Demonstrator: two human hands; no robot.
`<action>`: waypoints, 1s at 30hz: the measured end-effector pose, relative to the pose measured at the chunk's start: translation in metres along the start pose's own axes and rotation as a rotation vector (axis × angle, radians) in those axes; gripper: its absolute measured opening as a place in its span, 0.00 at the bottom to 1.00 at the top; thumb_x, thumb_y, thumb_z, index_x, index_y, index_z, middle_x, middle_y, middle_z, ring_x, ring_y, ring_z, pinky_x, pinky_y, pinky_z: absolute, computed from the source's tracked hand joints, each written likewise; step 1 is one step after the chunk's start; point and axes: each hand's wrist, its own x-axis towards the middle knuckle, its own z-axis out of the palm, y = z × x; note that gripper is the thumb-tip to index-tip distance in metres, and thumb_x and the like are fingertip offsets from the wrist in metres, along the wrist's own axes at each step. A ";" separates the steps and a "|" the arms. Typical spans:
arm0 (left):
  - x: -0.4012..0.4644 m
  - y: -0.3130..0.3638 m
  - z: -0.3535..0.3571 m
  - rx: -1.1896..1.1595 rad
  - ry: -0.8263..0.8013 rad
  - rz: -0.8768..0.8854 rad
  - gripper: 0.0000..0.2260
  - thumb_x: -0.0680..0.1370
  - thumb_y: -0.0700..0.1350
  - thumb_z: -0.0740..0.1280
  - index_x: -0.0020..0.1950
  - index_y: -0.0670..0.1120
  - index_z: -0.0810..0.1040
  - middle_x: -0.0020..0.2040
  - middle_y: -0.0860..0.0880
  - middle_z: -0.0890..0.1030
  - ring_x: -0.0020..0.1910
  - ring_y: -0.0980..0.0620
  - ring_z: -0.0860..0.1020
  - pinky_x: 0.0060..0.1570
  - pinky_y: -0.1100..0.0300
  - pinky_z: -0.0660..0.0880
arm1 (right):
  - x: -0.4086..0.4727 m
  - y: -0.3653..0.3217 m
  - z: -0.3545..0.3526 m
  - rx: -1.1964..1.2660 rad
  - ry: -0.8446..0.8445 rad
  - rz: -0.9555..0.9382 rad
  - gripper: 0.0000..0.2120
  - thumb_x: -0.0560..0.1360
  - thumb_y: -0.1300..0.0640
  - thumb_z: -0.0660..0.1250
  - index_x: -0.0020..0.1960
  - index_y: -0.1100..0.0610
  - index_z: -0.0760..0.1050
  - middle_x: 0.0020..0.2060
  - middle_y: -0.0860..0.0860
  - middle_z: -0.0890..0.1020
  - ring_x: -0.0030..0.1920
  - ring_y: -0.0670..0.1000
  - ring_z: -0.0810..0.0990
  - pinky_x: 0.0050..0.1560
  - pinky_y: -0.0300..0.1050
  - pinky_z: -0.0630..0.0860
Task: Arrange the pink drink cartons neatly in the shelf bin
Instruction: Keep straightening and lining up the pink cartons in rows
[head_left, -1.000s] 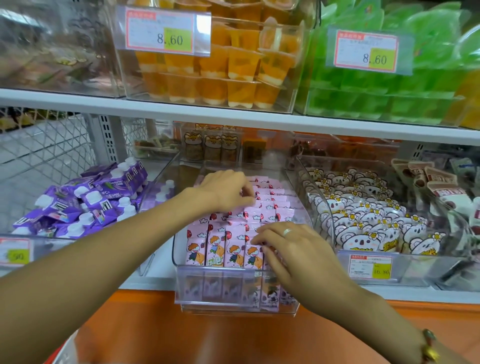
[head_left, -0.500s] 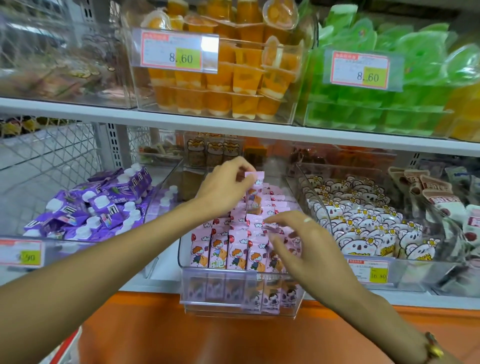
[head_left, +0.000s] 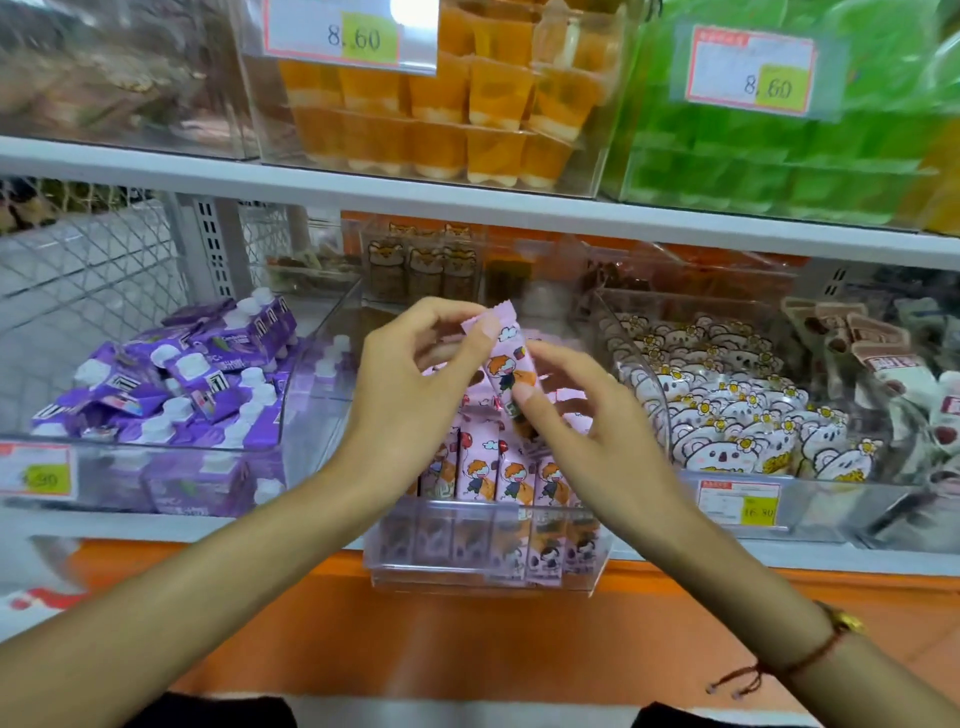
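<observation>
Single head-worn view, aimed forward and slightly down, held close to shelf bin (head_left: 488, 566) at 6 o'clock of centre.

One pink carton (head_left: 505, 364) with cartoon print, tilted, lifted above the clear bin (head_left: 488, 551); other pink cartons (head_left: 498, 475) stand upright in a front row inside it.

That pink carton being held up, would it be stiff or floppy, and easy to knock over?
The pink carton probably keeps its shape: the left hand pinches only its crimped top, yet it stays straight. It seems light, held by fingertips. Tall and narrow, it would likely tip easily if standing alone.
</observation>
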 end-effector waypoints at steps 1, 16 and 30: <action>-0.002 -0.001 -0.001 -0.012 -0.018 -0.020 0.05 0.77 0.44 0.68 0.52 0.52 0.80 0.49 0.56 0.84 0.50 0.61 0.81 0.52 0.64 0.77 | 0.001 0.001 0.001 0.026 0.008 0.011 0.12 0.79 0.52 0.63 0.62 0.48 0.74 0.52 0.39 0.78 0.53 0.38 0.76 0.55 0.35 0.72; -0.012 -0.021 -0.003 0.314 -0.258 0.019 0.19 0.70 0.54 0.75 0.59 0.59 0.76 0.55 0.66 0.78 0.53 0.64 0.77 0.46 0.69 0.75 | 0.006 0.008 0.001 0.488 0.171 0.342 0.18 0.75 0.54 0.67 0.61 0.61 0.74 0.47 0.55 0.84 0.44 0.48 0.84 0.51 0.44 0.81; -0.006 -0.018 -0.002 0.258 -0.279 0.055 0.14 0.78 0.45 0.68 0.61 0.57 0.74 0.59 0.64 0.79 0.60 0.65 0.75 0.62 0.62 0.72 | 0.008 0.006 -0.010 0.504 0.171 0.271 0.17 0.73 0.58 0.71 0.60 0.54 0.73 0.49 0.51 0.84 0.48 0.46 0.84 0.50 0.39 0.79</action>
